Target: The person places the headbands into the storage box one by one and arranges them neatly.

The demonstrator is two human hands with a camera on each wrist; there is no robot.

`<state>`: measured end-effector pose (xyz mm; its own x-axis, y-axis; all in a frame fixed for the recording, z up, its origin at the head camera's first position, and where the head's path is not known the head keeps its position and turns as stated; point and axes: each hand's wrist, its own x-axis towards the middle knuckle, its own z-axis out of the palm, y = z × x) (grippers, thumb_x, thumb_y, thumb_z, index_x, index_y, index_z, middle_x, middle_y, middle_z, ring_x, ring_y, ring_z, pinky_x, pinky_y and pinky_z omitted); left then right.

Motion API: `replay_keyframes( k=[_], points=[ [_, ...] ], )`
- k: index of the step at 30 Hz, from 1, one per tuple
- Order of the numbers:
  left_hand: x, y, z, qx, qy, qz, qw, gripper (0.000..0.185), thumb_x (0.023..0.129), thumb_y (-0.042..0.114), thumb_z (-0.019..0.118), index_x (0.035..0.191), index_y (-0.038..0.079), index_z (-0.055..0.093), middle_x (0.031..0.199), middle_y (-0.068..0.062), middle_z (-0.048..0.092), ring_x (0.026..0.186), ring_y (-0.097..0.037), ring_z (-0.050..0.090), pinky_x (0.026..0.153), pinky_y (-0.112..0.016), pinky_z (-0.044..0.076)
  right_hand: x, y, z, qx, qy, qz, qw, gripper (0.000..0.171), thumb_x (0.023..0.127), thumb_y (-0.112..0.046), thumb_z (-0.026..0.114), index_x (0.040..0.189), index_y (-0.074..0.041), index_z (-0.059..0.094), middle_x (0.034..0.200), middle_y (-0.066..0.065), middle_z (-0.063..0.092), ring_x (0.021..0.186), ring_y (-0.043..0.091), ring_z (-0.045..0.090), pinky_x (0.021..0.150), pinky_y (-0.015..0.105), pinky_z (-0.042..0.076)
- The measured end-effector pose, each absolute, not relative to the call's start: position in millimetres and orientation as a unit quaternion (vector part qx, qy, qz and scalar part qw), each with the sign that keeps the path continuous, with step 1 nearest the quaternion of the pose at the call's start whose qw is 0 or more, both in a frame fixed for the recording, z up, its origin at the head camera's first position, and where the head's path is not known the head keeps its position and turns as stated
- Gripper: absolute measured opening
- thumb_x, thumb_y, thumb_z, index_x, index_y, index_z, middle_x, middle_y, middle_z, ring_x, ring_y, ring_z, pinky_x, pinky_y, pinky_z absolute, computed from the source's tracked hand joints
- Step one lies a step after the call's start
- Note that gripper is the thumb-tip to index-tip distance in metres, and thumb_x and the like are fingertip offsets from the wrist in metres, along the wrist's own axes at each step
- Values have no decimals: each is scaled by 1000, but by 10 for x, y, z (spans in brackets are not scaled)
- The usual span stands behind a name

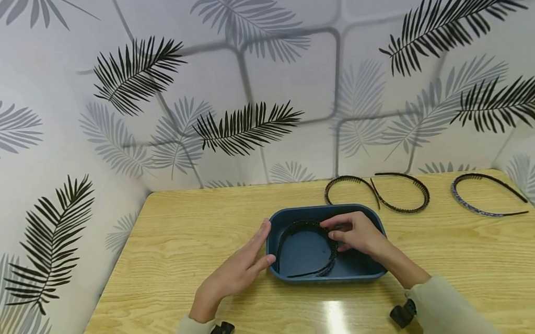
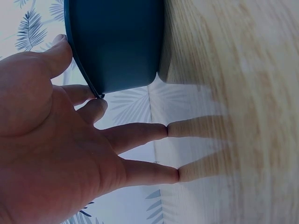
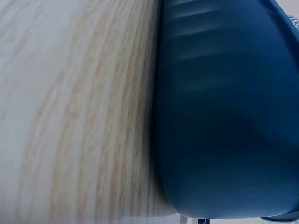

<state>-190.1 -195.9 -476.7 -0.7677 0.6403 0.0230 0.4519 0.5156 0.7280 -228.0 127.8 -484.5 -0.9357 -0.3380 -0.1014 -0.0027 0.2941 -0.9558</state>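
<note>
Inside the smooth, round-cornered blue plastic tub (image 1: 375, 221) lay a thin black toothed headband (image 1: 300, 227), a curved arc open toward me. My right hand (image 1: 355, 232) pinched its right side with curled fingers. My left hand (image 1: 242, 266) pressed straight, spread fingers against the tub's left wall, on the wood-grain table (image 1: 468, 256).
</note>
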Motion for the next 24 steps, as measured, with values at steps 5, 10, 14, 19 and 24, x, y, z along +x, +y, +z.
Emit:
replay_keyframes(
  k=[5,10,14,19,24],
  points=[
    [-1900,-1961,-4766,316,861,378,126,74,112,31,46,165,5,3,171,-7,-2,157,-24,3,124,-51,16,-2277,1277,-4849,-113,797,-579,134,28,97,6,65,124,8,70,129,25,66,107,37,69,71,39,63],
    [-1902,-1962,-4765,315,861,377,129,73,112,31,46,165,6,2,171,-4,-3,157,-21,3,124,-49,16,-2279,1286,-4855,-115,799,-576,129,29,96,6,64,124,7,70,129,25,66,106,36,69,69,38,63],
    [-1901,-1960,-4768,317,861,378,127,73,112,31,46,165,6,3,171,-5,-3,157,-22,3,124,-50,16,-2280,1293,-4854,-120,799,-575,129,29,96,5,64,125,8,70,129,26,65,106,36,69,69,38,63],
    [-1903,-1958,-4773,315,861,378,129,73,112,31,46,165,6,2,171,-5,-4,157,-22,2,124,-50,16,-2287,1299,-4851,-118,800,-573,134,30,96,5,64,126,8,70,129,26,65,106,36,69,69,38,63],
    [-1906,-1961,-4771,315,862,375,131,73,112,31,45,165,7,1,171,-4,-4,157,-21,2,124,-49,15,-2293,1285,-4851,-117,800,-573,135,30,96,5,65,126,7,70,131,26,64,104,34,70,69,38,63]
  ],
)
